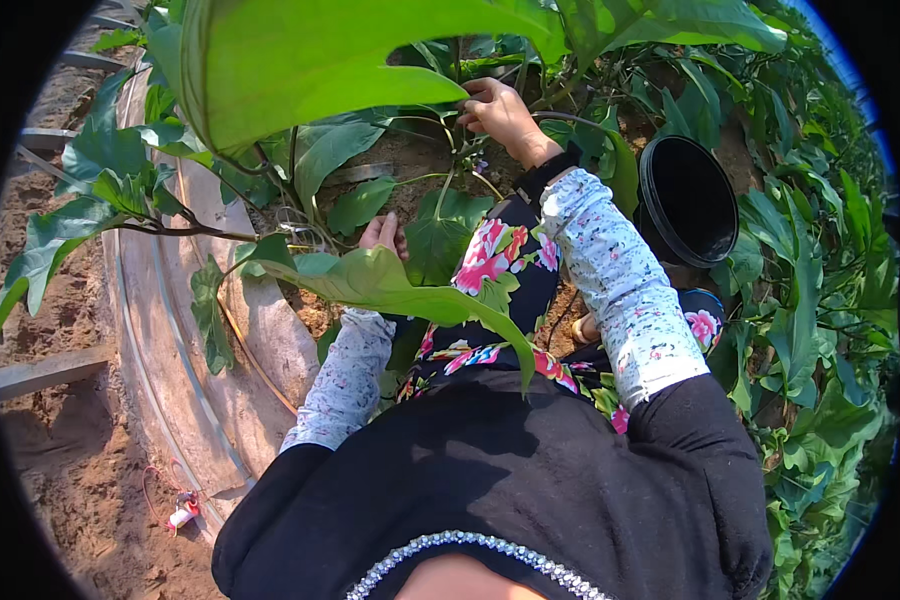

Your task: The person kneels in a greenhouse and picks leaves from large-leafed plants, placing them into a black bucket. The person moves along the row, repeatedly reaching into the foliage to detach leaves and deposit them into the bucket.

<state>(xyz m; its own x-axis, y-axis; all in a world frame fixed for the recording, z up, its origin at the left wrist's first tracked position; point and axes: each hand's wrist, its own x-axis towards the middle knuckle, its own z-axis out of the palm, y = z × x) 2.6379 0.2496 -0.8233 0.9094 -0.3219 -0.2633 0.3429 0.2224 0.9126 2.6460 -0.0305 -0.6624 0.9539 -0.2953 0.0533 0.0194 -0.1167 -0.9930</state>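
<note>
Among the stems of what look like eggplant plants, my right hand reaches in with its fingers bent beside a stem. The edge of a large bright leaf passes by its fingertips, and whether they grip anything is hidden. My left hand is lower and to the left, fingers curled, partly covered by a broad leaf. What it holds, if anything, does not show. A small purple flower hangs below my right hand.
A black bucket stands to the right of my right forearm. Dense foliage fills the right side. At left, pale sheeting with thin lines along it borders bare soil. A red cord lies there.
</note>
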